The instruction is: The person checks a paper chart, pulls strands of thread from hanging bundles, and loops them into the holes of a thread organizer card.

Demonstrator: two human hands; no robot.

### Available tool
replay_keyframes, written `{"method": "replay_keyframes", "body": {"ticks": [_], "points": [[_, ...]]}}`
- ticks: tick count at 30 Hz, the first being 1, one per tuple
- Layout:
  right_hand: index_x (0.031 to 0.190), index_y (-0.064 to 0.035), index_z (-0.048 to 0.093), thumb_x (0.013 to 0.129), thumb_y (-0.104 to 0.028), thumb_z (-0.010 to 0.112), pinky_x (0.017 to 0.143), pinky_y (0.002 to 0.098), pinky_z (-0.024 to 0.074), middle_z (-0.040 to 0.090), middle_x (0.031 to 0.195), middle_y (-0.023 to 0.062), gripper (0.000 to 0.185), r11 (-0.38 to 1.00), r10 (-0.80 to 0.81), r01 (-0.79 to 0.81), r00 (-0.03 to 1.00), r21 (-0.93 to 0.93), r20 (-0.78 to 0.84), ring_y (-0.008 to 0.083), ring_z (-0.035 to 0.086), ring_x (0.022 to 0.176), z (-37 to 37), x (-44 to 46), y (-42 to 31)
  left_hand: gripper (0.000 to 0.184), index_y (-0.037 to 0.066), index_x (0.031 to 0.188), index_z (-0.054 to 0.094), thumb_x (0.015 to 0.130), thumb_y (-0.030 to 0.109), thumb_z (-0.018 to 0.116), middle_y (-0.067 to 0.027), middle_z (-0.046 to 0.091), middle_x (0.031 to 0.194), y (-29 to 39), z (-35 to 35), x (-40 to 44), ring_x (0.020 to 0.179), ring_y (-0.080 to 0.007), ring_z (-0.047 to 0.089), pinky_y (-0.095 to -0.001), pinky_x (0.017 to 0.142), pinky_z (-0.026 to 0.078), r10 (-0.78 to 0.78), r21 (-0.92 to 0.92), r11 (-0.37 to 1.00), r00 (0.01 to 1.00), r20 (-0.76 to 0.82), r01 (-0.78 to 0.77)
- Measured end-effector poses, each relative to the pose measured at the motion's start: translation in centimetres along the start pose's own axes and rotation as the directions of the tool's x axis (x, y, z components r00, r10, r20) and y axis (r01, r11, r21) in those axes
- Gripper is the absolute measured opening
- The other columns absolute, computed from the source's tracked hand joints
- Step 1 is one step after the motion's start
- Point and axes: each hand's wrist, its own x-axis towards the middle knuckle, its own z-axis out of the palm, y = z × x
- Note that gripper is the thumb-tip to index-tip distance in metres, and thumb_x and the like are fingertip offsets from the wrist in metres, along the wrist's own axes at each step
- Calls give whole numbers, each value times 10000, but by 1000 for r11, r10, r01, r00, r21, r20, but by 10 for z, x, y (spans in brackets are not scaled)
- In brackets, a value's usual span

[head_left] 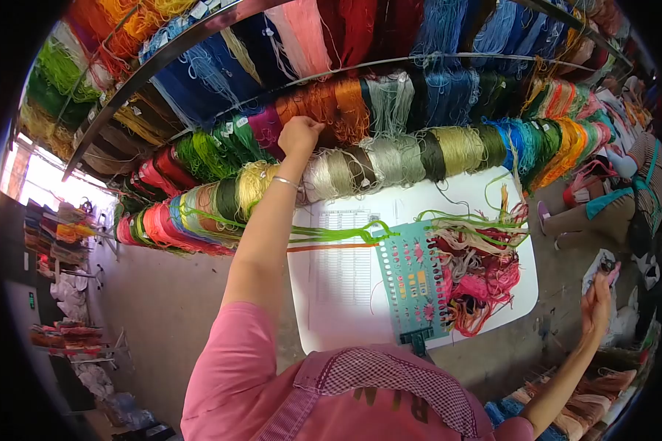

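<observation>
My left hand reaches up to the hanging skeins, its fingers pinched at the rust-orange thread. Off to the right, my right hand is closed around a small dark object whose kind I cannot make out. Below my left arm lies a white board with a printed chart sheet on it. A teal punched card sits on the board, with pink, red and cream threads tied along its right side. Bright green threads run across the chart to the card.
A row of wound thread bundles crosses in front of me, with metal rails and more coloured skeins above. A person is at the right. A black clip holds the board's near edge. More yarn racks stand left.
</observation>
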Motion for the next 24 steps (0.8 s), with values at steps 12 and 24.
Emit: {"method": "replay_keyframes", "body": {"ticks": [12, 24], "points": [[1004, -30, 626, 948, -144, 597, 456, 202, 211, 437, 623, -74, 130, 998, 68, -62, 828, -29, 557, 12, 322, 500, 285, -18, 3, 258, 90, 798, 710, 823, 347, 695, -117, 685, 730, -33, -35, -34, 713, -296, 666, -412, 645, 491, 211, -220, 955, 977, 23, -201], [1087, 21, 637, 948, -138, 601, 521, 161, 331, 661, 883, 49, 215, 985, 148, -157, 601, -65, 786, 35, 493, 656, 474, -28, 69, 118, 9, 810, 642, 853, 119, 644, -93, 592, 763, -25, -63, -100, 671, -171, 560, -293, 623, 442, 415, -706, 626, 908, -58, -331]]}}
